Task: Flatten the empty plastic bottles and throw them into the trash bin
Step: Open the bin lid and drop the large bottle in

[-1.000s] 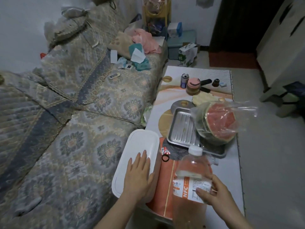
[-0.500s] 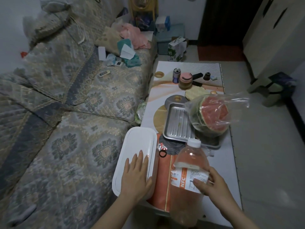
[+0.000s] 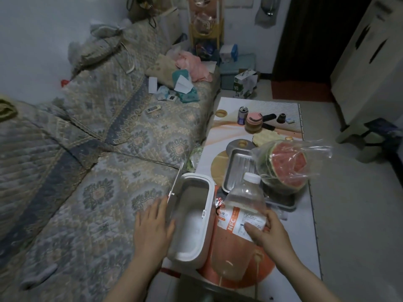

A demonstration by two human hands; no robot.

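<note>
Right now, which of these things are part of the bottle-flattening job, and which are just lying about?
Job: plastic bottle in right hand; white trash bin, lid open beside left hand.

Lying about: bagged watermelon, metal tray, drink can, patterned sofa.

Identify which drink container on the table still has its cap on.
The clear plastic bottle with the NFC label, held by the right hand, keeps its white cap. The can at the far end has an open top.

At lower centre the white trash bin (image 3: 192,216) stands open, its lid (image 3: 174,188) tipped up toward the sofa (image 3: 91,149). The left hand (image 3: 152,225) lies flat beside it. The right hand (image 3: 268,232) grips a clear plastic bottle (image 3: 237,223) by its label above the surface (image 3: 305,236).
</note>
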